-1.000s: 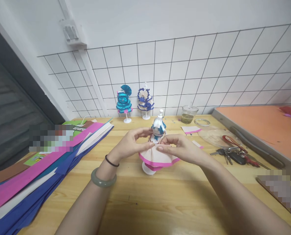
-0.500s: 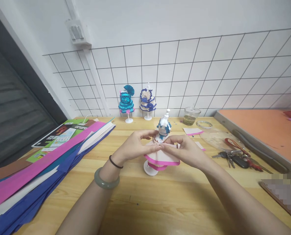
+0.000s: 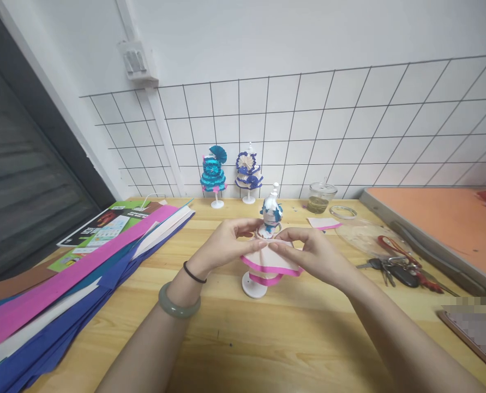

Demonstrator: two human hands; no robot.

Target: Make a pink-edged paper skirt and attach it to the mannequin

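Note:
In the middle of the wooden table, a small white mannequin [image 3: 271,209] with blue-and-white paper on its bust leans on a round white base [image 3: 254,285]. A white paper skirt [image 3: 272,258] with a pink border spreads round its waist, over a lower pink-edged layer [image 3: 264,278]. My left hand [image 3: 237,240] pinches the skirt's top edge between thumb and fingers, left of the waist. From the other side, my right hand [image 3: 304,248] pinches the same edge, its thumb close to the left one. Some fingertips are hidden behind the paper.
Two paper-dressed mannequins, one teal [image 3: 213,176] and one purple-and-white [image 3: 249,172], stand by the wall. Coloured paper sheets [image 3: 83,273] lie left. To the right are a glass pot [image 3: 321,196], a pink-edged paper scrap [image 3: 323,223], keys [image 3: 390,267] and an orange board [image 3: 431,218].
The thumbs have moved slightly apart along the skirt's top edge, and a fold shows between them. The mannequin's upper part has tipped a little left. The camera view has shifted slightly.

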